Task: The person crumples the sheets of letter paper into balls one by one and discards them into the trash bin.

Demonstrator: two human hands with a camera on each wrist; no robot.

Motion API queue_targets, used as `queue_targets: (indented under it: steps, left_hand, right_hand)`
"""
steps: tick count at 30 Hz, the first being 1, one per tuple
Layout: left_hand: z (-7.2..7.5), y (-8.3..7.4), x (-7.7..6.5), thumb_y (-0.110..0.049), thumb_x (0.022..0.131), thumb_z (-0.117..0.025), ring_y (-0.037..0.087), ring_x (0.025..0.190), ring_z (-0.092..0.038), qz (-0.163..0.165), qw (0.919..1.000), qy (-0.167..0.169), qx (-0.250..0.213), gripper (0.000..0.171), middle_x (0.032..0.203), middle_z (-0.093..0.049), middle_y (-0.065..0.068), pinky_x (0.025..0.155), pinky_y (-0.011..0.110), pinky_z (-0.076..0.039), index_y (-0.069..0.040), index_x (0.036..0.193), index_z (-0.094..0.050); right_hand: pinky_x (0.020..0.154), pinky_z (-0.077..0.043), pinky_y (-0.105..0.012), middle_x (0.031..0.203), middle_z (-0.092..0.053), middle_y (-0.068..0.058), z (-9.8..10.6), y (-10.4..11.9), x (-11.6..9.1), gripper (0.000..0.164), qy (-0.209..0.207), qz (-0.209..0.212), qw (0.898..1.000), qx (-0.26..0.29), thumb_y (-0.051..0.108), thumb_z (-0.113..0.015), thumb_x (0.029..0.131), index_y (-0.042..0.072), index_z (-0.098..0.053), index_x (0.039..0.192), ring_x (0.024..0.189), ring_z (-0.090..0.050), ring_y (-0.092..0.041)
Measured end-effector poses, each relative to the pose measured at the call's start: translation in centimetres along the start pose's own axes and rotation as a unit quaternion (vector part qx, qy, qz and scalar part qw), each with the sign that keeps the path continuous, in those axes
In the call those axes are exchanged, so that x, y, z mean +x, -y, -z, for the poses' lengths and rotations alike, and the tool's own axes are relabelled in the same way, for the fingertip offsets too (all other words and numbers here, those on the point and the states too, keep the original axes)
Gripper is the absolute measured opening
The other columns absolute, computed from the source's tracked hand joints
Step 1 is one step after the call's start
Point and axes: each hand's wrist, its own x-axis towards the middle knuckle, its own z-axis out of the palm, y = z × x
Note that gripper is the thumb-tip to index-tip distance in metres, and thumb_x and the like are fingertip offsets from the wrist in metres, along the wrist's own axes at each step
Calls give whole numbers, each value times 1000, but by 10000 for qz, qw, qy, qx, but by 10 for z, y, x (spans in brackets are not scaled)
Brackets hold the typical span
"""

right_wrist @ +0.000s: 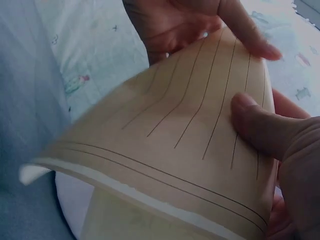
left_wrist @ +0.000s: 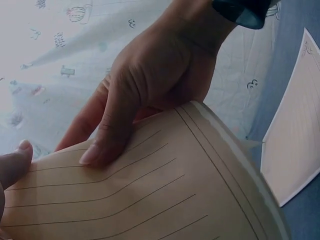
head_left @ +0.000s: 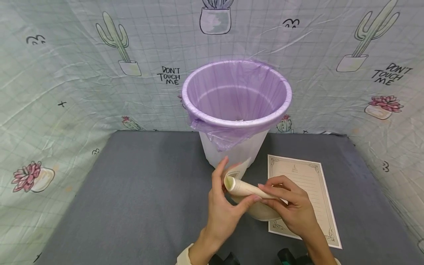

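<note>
A beige lined sheet of letter paper (head_left: 251, 189) is bent over, its upper edge curled into a loose roll in the head view. My left hand (head_left: 220, 206) holds the roll near its left end, thumb along the near side and index finger raised. On the other end, my right hand (head_left: 293, 202) pinches the paper between thumb and fingers. The right wrist view shows ruled lines and a double border line on the curved letter paper (right_wrist: 200, 120), with the right thumb (right_wrist: 260, 125) pressed on its face. Some of the fingers are hidden behind the sheet.
Behind the hands stands a white bin (head_left: 232, 147) lined with a purple bag (head_left: 228, 92). Another lined letter sheet (head_left: 311, 187) with ornate corners lies flat on the dark grey table (head_left: 149, 191) at the right. A cactus-print cloth (head_left: 149, 36) hangs around the table.
</note>
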Motion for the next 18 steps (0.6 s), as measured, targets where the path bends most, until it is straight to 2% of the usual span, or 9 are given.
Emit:
queue_targets:
  steps: [4, 10, 13, 16, 18]
  left_hand:
    - [1, 0, 2, 0, 75, -80, 30, 101, -60, -106, 9982, 214, -543, 90, 123, -59, 18, 76, 31, -52, -6, 146, -25]
    - [6, -1, 5, 12, 74, -76, 32, 97, -62, -45, 9937, 475, -1015, 88, 121, -59, 22, 71, 32, -54, -4, 145, -27]
    - [8, -1, 6, 3, 78, -77, 34, 107, -57, -119, 9970, 346, -684, 82, 129, -54, 20, 84, 33, -51, -3, 145, -29]
    - [13, 0, 9, -6, 79, -79, 36, 120, -48, -230, 9996, -163, 13, 79, 138, -44, 18, 96, 40, -43, -3, 144, -32]
    - [17, -1, 11, -9, 81, -78, 37, 123, -45, -186, 9979, -537, 323, 77, 140, -40, 17, 97, 44, -41, -3, 143, -34]
  right_hand:
    - [59, -43, -20, 100, -57, -17, -1, 2, 1, 27, 73, 73, 9998, -181, 10, -71, 84, -3, -70, 107, 79, -54, -14]
    - [57, -41, -20, 103, -53, -20, -1, 5, 0, 27, 196, 124, 9995, -206, 12, -68, 87, -1, -69, 111, 79, -54, -15]
    - [56, -40, -19, 98, -57, -17, -1, 5, 2, 26, -72, 240, 9983, -533, 13, -69, 87, -3, -70, 108, 77, -53, -13]
    - [57, -40, -16, 88, -61, -13, 2, 6, 4, 24, -650, 321, 9926, -974, 14, -73, 85, -6, -72, 99, 74, -53, -11]
    - [59, -40, -14, 82, -62, -12, 6, 10, 6, 25, -1022, 340, 9871, -1183, 15, -75, 84, -8, -72, 93, 72, -53, -10]
